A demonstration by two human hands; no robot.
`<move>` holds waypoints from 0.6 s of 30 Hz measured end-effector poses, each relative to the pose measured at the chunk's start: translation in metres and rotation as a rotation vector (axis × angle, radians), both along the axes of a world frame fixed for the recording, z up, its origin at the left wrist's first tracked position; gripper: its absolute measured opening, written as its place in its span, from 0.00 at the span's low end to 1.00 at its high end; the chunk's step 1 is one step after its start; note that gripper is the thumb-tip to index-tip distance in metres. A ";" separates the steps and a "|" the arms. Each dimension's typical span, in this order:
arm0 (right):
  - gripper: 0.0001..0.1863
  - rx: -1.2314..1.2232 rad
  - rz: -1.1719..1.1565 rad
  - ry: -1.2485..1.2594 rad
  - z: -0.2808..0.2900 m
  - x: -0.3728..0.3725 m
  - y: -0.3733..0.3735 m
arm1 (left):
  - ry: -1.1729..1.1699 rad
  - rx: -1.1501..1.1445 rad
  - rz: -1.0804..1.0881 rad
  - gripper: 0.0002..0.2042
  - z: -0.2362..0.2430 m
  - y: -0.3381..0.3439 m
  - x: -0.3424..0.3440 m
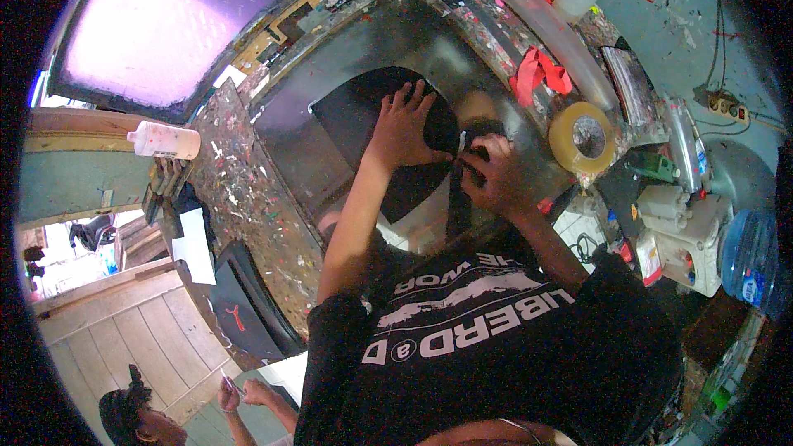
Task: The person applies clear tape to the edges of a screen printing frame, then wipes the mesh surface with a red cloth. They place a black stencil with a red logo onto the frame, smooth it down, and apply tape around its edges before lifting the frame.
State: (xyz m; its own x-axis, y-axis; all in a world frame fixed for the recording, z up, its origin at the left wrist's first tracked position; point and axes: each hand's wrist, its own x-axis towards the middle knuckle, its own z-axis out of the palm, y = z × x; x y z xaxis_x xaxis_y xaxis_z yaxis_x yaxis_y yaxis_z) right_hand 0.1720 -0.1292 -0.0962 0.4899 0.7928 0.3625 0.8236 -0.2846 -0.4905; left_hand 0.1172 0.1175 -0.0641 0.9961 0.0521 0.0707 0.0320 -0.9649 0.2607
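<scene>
A black flat sheet [340, 125] with a rounded right edge lies on a dark, glossy board [289, 157]. My left hand [403, 130] presses flat on it, fingers spread, the thumb reaching toward the right edge. Close beside that edge, my right hand [497, 167] is closed, with its fingertips pinched together. A small whitish bit [462, 139] shows by those fingertips, but what they hold is too small to make out. Below them a dark strip [459, 208] runs down toward my shirt.
A roll of clear tape [583, 137] and red scraps [538, 76] lie on the right. At left are a plastic bottle [165, 140] and a stack of black pieces [252, 301]. A framed screen [149, 33] leans beyond. At lower left, another person's hands [244, 391] hold something small.
</scene>
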 end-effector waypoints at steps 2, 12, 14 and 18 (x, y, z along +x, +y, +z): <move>0.24 0.011 -0.056 0.000 0.005 0.001 0.003 | -0.016 -0.003 -0.001 0.56 0.001 0.000 0.001; 0.34 -0.109 -0.170 -0.070 0.012 0.001 0.013 | -0.104 0.026 0.065 0.39 0.000 -0.006 0.010; 0.33 -0.123 -0.178 -0.079 0.009 0.000 0.012 | -0.096 0.035 0.066 0.39 0.003 -0.008 0.011; 0.33 -0.117 -0.167 -0.064 0.006 0.001 0.011 | -0.090 0.044 0.076 0.39 0.007 -0.011 0.010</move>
State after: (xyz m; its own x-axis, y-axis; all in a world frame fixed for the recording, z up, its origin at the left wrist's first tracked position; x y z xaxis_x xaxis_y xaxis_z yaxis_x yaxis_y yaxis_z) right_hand 0.1729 -0.1180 -0.0897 0.5973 0.7409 0.3070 0.7883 -0.4721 -0.3946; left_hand 0.1269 0.1067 -0.0566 0.9790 0.1218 0.1633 0.0836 -0.9713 0.2229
